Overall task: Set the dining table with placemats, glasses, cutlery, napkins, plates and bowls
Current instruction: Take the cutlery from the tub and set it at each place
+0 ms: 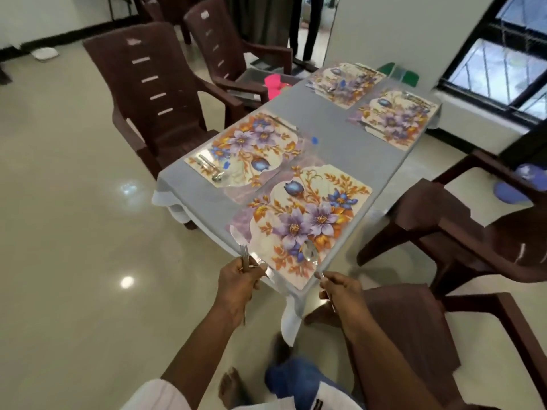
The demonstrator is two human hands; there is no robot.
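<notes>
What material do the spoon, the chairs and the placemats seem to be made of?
Spoon: likely polished metal; its bowl is silvery and reflective.
Chairs: probably moulded plastic; brown, one piece, with slots in the back.
Placemats: perhaps laminated or vinyl; thin, flat, floral print with some glare. Uncertain.

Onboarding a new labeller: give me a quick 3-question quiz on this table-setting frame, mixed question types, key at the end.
1. True or false: the right hand holds a spoon whose bowl lies over the nearest placemat.
2. How many floral placemats are on the table? A) two B) three C) four
3. Fill in: the left hand grips a ____.

Key:
1. True.
2. C, four.
3. Fork; a knife may be held with it, but blur makes that uncertain.
</notes>
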